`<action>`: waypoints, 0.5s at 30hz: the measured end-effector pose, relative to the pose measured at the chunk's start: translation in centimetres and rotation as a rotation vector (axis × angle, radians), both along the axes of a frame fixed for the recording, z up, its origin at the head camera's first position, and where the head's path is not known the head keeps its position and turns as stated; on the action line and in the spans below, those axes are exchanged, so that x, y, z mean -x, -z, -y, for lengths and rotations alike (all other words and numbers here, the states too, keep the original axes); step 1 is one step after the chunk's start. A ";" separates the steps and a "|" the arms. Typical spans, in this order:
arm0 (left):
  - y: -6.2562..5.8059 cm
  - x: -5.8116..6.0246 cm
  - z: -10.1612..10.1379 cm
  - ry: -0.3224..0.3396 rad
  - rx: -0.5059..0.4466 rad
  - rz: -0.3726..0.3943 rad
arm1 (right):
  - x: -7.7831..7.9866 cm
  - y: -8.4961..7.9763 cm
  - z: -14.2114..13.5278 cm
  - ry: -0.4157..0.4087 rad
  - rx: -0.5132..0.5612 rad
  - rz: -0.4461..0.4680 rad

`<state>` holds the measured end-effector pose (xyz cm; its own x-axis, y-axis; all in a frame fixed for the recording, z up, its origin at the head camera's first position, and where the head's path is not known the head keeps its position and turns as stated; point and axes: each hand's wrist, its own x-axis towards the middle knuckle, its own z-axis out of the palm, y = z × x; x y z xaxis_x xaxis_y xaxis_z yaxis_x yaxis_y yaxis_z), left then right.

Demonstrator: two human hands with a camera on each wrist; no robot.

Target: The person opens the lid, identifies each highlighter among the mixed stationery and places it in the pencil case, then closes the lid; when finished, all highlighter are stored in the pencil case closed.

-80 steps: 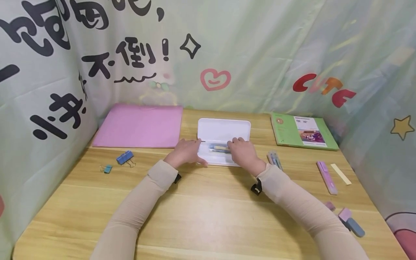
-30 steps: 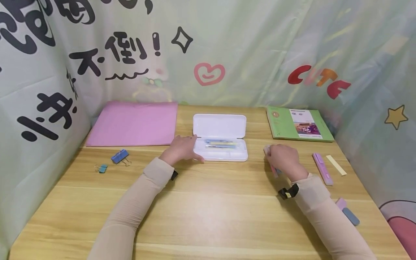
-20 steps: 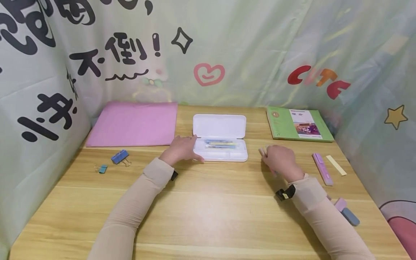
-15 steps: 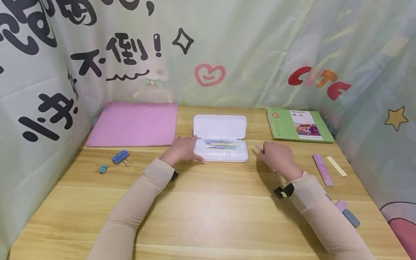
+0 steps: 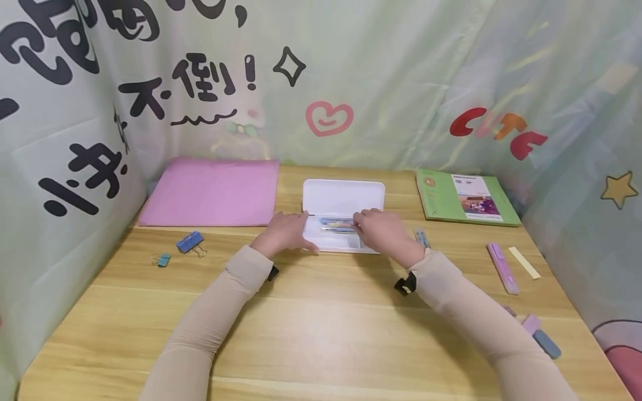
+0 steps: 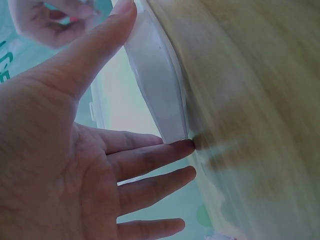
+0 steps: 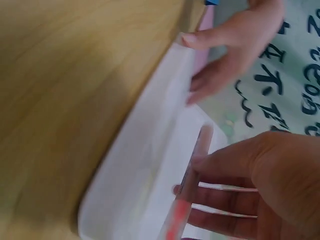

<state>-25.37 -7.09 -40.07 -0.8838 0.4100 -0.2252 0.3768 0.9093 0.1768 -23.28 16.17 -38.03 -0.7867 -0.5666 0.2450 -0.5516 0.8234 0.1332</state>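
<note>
A white pencil case [image 5: 343, 199] lies with its lid up, several slim pens [image 5: 335, 224] inside its rear compartment. My left hand [image 5: 286, 234] holds the left end, thumb at the front corner and fingertips at the back one, as the left wrist view shows. Over the right half of the case is my right hand [image 5: 385, 233]. It pinches a clear pen with a red section [image 7: 178, 216] between thumb and fingers; the head view mostly hides this pen. Other pens [image 5: 422, 238] lie on the table, partly behind the right wrist.
A pink folder [image 5: 210, 192] lies back left, with blue [image 5: 190, 241] and teal [image 5: 163, 260] binder clips in front. Back right is a green book [image 5: 466, 197]. A purple highlighter [image 5: 502, 268], a cream strip [image 5: 524, 263] and erasers [image 5: 546, 343] lie along the right side.
My right hand has picked up a pen from the table to the right and carried it left over the case. My left hand has stayed on the case's end.
</note>
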 end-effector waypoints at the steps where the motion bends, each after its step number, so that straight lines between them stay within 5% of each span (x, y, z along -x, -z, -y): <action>1: 0.0 0.0 0.0 -0.002 -0.005 0.001 | 0.2 0.3 0.4 -0.008 -0.009 -0.004; 15: 0.4 0.4 0.0 -0.002 0.007 -0.015 | 1.2 2.3 2.4 -0.022 -0.075 -0.014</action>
<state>-25.80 -7.14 -40.46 -0.8880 0.4064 -0.2151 0.3771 0.9114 0.1649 -24.46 13.75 -40.33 -0.7704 -0.6013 0.2120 -0.5673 0.7983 0.2023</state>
